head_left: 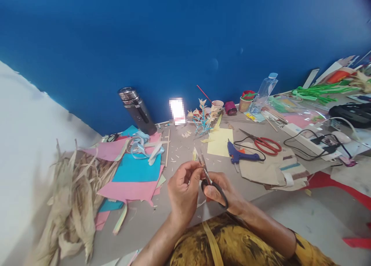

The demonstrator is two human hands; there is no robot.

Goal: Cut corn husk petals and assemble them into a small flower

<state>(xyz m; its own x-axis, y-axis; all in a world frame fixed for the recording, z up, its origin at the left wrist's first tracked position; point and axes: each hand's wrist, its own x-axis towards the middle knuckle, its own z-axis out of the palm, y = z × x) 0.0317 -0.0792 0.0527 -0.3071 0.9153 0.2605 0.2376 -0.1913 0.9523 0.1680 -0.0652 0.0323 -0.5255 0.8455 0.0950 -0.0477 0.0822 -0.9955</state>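
Where the scissors stand parted: the left hand sits right beside them, so a slip could nick its fingers.
Right hand: wrapped round the scissors.
Left hand: apparently pinching a small piece before the table, too tiny to identify; loose pinching risks a crooked cut.

One head-worn view, wide, facing forward and down across the desk; blue wall across top, left hand and right hand close in at lower center, wearer's patterned clothing at bottom edge.
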